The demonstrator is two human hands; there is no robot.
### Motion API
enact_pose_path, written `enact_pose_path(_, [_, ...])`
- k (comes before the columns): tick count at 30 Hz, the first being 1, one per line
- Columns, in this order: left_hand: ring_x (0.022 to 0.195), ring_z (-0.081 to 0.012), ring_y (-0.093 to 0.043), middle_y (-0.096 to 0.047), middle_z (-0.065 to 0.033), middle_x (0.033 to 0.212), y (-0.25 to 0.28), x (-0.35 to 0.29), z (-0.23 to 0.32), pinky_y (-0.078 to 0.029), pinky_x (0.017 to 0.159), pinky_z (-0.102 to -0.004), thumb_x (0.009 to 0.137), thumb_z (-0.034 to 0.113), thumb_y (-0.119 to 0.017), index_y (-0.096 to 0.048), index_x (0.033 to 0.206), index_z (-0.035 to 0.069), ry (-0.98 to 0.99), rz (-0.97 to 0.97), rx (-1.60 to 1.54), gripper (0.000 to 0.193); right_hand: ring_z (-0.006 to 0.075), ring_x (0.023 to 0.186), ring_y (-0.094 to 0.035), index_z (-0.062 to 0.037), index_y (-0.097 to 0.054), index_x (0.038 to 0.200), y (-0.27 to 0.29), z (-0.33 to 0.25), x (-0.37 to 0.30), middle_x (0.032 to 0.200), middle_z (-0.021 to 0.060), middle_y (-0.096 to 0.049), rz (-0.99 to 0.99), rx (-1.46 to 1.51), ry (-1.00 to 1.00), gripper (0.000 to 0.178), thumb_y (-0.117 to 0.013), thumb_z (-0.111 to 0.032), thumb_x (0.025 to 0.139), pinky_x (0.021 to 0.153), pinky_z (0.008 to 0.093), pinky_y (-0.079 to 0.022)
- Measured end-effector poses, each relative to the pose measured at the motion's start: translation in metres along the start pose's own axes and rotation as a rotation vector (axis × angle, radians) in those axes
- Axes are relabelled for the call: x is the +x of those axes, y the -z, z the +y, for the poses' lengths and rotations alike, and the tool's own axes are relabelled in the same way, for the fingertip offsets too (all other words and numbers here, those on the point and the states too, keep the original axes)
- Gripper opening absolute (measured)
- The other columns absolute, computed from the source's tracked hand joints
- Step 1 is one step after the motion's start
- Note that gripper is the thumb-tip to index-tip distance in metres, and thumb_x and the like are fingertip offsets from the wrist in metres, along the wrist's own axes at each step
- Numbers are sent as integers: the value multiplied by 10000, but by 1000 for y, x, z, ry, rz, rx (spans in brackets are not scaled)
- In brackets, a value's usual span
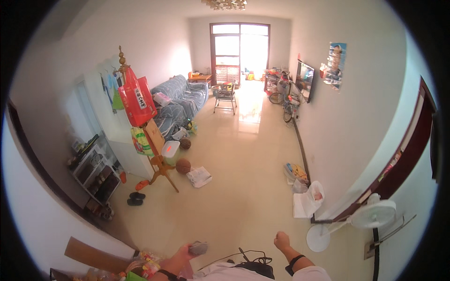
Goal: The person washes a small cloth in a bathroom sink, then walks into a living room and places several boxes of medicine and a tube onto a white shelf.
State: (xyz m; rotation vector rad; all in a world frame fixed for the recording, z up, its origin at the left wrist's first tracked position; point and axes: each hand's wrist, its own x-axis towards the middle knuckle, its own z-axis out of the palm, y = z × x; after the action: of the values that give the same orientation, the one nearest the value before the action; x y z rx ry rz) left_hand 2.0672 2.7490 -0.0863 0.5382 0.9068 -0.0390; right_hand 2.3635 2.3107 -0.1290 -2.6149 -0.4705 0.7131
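My left hand (pixel 186 251), low in the picture, is closed round a small grey bundle (pixel 198 247) that looks like folded cloth; its exact kind is hard to tell. To the right, my right hand (pixel 281 240) is held out in front of me in a loose fist, and no object shows in it. Dark bands go round both forearms. Between my arms, a black cable (pixel 255 257) loops in front of my white top. Neither hand touches the furniture.
A wooden coat stand (pixel 161 167) with bags rises at left beside a shoe rack (pixel 98 180). Near it lie slippers (pixel 136 198), a basketball (pixel 183 166) and a white bag (pixel 199 177). At right stand a fan (pixel 372 215) and a white bin bag (pixel 308 201). Farther off are a sofa (pixel 187 96) and a chair (pixel 226 97).
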Motion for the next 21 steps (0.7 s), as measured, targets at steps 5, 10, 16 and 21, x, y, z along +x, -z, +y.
enact_pose_path(5, [1284,-368,-486,-519,-189,1366,35,127,136,-374,1101,-566,867,196,-404,-479,1325,2,-141,-127,-314,503,398,1321,-456,-33,-511,1387,26,-95,123,1436,277,-454,-1,-505,260,806,-696,-563,808,1083,449,-384])
enact_pose_path(10, [1293,-375,-478,-502,-186,1393,27,224,284,-352,1111,-569,816,113,-414,-481,1328,-18,-323,-48,-760,533,338,1267,-529,-29,-564,1341,65,-138,291,1337,222,-578,-416,-119,245,750,-643,-592,852,1067,418,-402])
enact_pose_path(16, [1308,-400,-456,-498,-211,1384,-53,368,451,-380,1097,-570,830,16,-388,-449,1359,-37,-522,-54,-266,535,300,944,-688,-2,-672,1185,109,-109,423,1020,189,-722,-348,-35,-51,609,-620,-527,879,879,399,-518])
enact_pose_path(21, [1257,-372,-506,-528,-211,1339,-185,510,559,-408,1090,-559,955,103,-408,-458,1338,-26,-127,-222,-359,407,278,938,-683,7,-721,1047,178,-151,512,979,174,-724,-273,145,-236,534,-640,-491,871,848,385,-519])
